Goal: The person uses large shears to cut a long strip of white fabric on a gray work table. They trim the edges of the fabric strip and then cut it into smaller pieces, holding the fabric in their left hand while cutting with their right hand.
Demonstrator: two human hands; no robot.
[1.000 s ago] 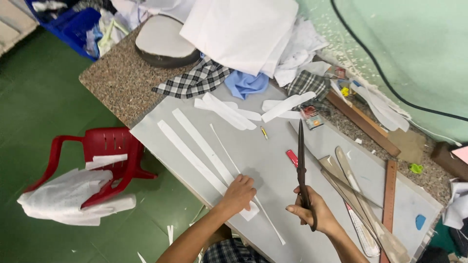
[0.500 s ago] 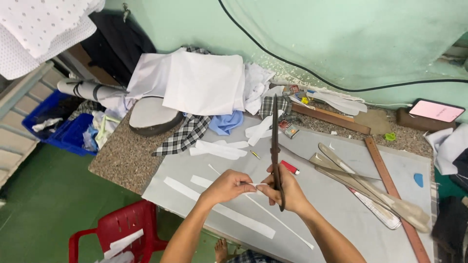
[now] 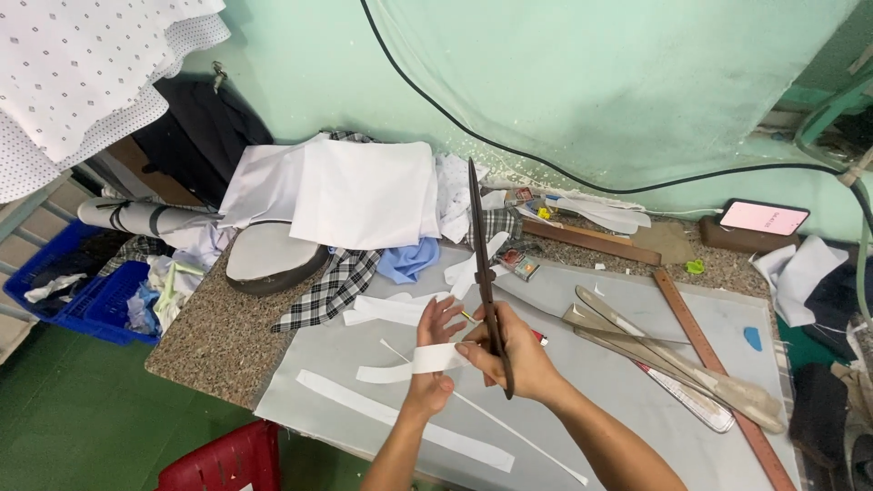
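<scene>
Strip (image 3: 414, 364) across left hand (image 3: 433, 355)

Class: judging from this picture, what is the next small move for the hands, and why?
Probably open the scissors and feed the white strip between the blades. The right hand holds them upright with blades together, while the left hand holds the strip beside them.
</scene>
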